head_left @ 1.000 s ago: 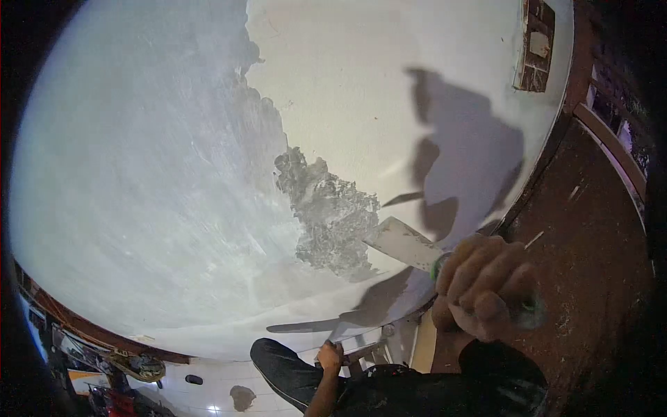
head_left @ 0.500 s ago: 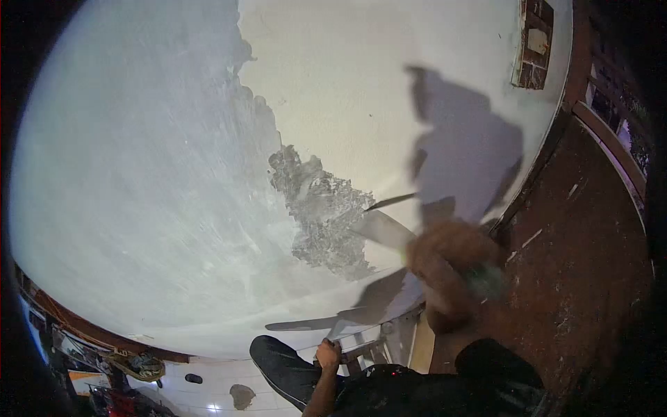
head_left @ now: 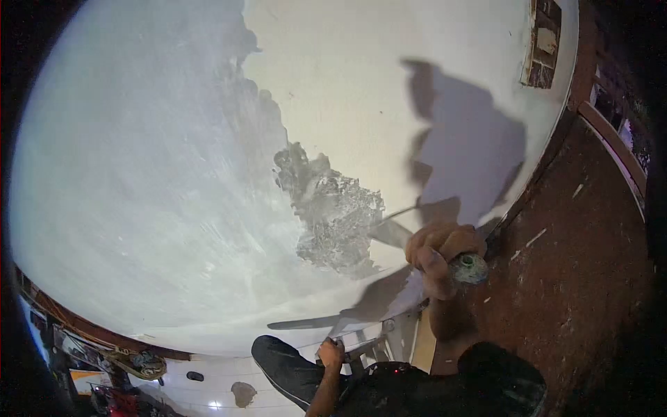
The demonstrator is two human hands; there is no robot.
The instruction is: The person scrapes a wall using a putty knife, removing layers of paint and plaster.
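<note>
My right hand (head_left: pixel 445 250) is closed around the handle of a putty knife (head_left: pixel 392 233). The handle's stained round end sticks out below the fingers, and the blade's edge meets the wall beside a patch of dark grey wet putty (head_left: pixel 337 219). Low down by my knee, my left hand (head_left: pixel 332 353) is closed on a flat-bladed tool (head_left: pixel 340 325), whose pale blade points up towards the wall; the fist hides most of its handle. Smooth grey-white coating covers the left of the wall (head_left: pixel 326 76), while bare cream surface lies to the right.
An open electrical box (head_left: pixel 543 43) is set in the wall at upper right. Reddish-brown floor (head_left: pixel 549 292) with scattered scraps runs along the right. A ladder-like frame (head_left: pixel 375 347) stands beneath me, and cluttered items (head_left: pixel 142 361) lie at lower left above white tiles.
My right hand has slowed from a blur and turned slightly, with the putty knife still at the putty patch's right edge. The left hand has barely moved.
</note>
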